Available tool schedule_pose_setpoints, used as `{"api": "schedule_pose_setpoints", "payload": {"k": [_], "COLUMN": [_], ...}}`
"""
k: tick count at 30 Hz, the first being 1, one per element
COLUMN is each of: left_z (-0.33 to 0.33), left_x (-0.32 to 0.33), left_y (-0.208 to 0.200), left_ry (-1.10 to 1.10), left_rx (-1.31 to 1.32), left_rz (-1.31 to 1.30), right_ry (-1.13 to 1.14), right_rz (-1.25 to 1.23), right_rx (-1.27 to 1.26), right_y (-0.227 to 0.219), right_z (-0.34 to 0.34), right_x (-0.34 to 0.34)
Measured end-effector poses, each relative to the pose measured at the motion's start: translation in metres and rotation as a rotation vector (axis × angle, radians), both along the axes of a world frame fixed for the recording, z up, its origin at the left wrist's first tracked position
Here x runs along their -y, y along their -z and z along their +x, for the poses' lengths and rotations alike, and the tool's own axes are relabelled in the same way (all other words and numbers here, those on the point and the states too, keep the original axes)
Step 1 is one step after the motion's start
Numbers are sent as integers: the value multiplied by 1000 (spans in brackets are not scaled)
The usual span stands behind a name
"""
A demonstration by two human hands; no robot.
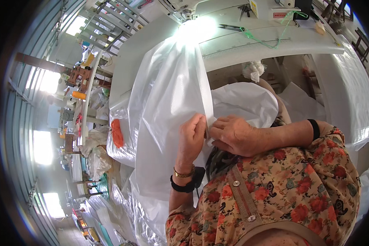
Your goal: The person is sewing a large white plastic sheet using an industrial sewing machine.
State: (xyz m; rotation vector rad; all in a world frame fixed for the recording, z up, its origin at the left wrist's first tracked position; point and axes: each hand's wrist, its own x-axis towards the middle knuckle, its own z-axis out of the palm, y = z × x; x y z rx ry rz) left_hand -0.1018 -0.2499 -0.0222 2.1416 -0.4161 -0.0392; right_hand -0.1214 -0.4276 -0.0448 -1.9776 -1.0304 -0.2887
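A large white translucent plastic sheet (pixel 164 115) drapes from the sewing machine (pixel 187 14) down over the table's front edge toward my lap. A folded edge strip runs along its right side, straight from the brightly lit needle area to my hands. My left hand (pixel 191 133) has its fingers curled closed on this edge. Close beside it, my right hand (pixel 233 134) pinches the same edge, with the fingertips partly hidden. Glare hides the needle and presser foot.
Thread snips (pixel 232 28) and a green cord (pixel 270 44) lie on the machine table (pixel 229 57). An orange bundle (pixel 117 133) rests on clear plastic at the left. Crumpled white material (pixel 253 70) hangs under the table edge. Shelving with an orange thread spool (pixel 78 95) stands further left.
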Motion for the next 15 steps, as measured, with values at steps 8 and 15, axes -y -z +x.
{"api": "schedule_pose_setpoints", "payload": {"k": [8, 15], "left_z": [-3, 15], "left_x": [-22, -33], "left_y": [-6, -97], "left_ry": [-113, -106], "left_rx": [-58, 303], "left_rz": [-22, 387], "right_ry": [52, 65], "right_rz": [250, 33], "right_rx": [-91, -652], "right_y": [34, 29], "right_z": [45, 111], "right_x": [13, -92]}}
